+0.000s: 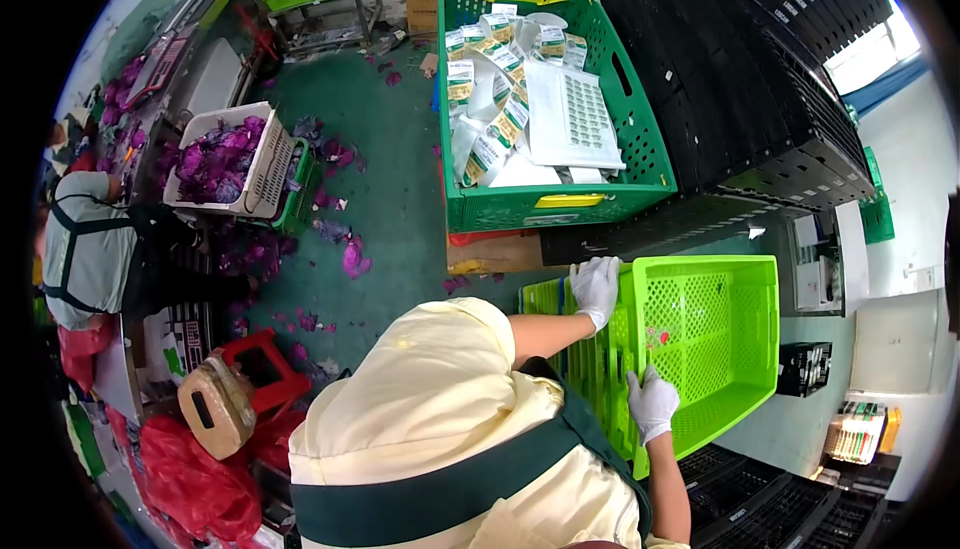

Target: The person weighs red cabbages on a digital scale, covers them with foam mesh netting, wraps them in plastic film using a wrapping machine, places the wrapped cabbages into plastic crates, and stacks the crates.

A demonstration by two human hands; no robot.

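Observation:
My white-gloved left hand (597, 291) is closed on the far corner of a bright green plastic crate (706, 344). Nearer my body, my gloved right hand (653, 404) grips the same crate's near-side rim, its thumb raised. Inside the crate, whose lattice walls are visible, lies a small red-and-white bit. More green crate rims (570, 349) are lined up closely between it and my apron; part of them is hidden by my arm and torso.
A dark green crate (560, 211) of label rolls and sheets stands ahead, beside tall black crates (690, 79). A co-worker (100, 249) stands left, near a white basket (255, 164) of purple leaves. Purple scraps litter the floor; a red stool (290, 374) stands behind me.

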